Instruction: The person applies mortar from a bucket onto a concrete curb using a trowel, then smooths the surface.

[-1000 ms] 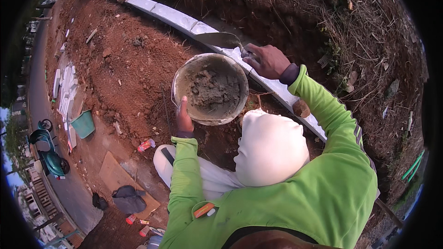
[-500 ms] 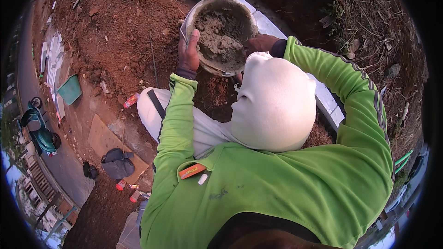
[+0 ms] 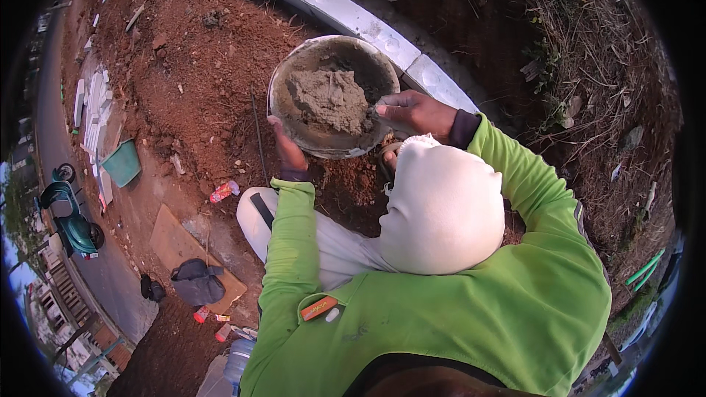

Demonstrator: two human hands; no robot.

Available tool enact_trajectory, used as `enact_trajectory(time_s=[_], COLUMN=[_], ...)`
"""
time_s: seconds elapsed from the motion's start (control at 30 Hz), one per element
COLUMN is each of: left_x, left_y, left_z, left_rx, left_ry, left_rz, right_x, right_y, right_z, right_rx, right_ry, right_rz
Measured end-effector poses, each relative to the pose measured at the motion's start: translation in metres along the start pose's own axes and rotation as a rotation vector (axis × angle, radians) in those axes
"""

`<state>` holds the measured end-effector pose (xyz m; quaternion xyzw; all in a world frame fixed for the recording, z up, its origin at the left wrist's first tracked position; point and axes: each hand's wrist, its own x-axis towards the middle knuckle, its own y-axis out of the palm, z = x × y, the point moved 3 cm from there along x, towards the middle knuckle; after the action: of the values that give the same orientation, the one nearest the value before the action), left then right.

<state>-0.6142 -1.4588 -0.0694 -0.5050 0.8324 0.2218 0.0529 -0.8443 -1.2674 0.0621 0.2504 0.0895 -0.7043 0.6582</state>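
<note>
A round, mortar-crusted bucket (image 3: 278, 92) is tilted so that its mouth faces me, over the red soil in front of my knees. A lump of wet grey mortar (image 3: 329, 99) lies inside it. My left hand (image 3: 288, 147) grips the bucket's lower left edge, thumb at the rim and the other fingers mostly out of sight. At the right rim, my right hand (image 3: 423, 113) is closed, with thumb and forefinger close together by the bucket's edge. What it grips is hidden from me. My pale trouser knee (image 3: 441, 206) partly covers the space below that hand.
A curved row of pale kerb blocks (image 3: 360, 23) runs beyond the bucket. Loose red soil (image 3: 198, 73) lies left, with a green tub (image 3: 122, 162), a board (image 3: 168, 234) bearing a dark bag (image 3: 197, 282), and a parked scooter (image 3: 71, 215). Dry grass (image 3: 588, 88) covers the right.
The bucket has shifted left, away from the kerb, and its mouth shows rounder. More of my right hand shows at the rim. The whole view has shifted slightly too.
</note>
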Motion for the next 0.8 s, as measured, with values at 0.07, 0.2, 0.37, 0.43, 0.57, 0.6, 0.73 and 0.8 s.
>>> enact_trajectory(time_s=[0.07,0.2,0.37,0.43,0.57,0.6,0.73,0.8], left_x=[-0.007,-0.010,-0.005,0.002,-0.010,-0.011,-0.008,-0.012], left_y=[-0.004,0.005,0.000,0.008,-0.022,-0.021,0.008,0.028], left_z=[-0.007,-0.019,-0.019,-0.011,-0.016,-0.021,-0.035,-0.043], left_rx=[0.050,0.037,0.140,0.135,0.212,0.228,-0.032,-0.116], left_ry=[0.004,-0.080,-0.048,-0.058,-0.149,-0.178,-0.231,-0.182], left_rz=[-0.071,-0.066,-0.126,-0.096,-0.101,-0.099,-0.008,-0.055], right_x=[0.007,0.079,0.229,0.268,0.233,0.198,0.053,0.004], right_y=[-0.012,-0.062,-0.143,-0.202,-0.167,-0.150,-0.098,-0.072], right_z=[0.033,0.070,0.093,0.081,0.078,0.085,0.055,0.031], right_rx=[0.095,-0.136,-0.809,-0.967,-1.075,-1.027,-0.807,-0.853], right_ry=[0.061,-0.255,-0.243,-0.028,-0.038,-0.125,-0.366,-0.430], right_rz=[-0.017,-0.440,-0.905,-0.867,-0.835,-0.837,-0.729,-0.587])
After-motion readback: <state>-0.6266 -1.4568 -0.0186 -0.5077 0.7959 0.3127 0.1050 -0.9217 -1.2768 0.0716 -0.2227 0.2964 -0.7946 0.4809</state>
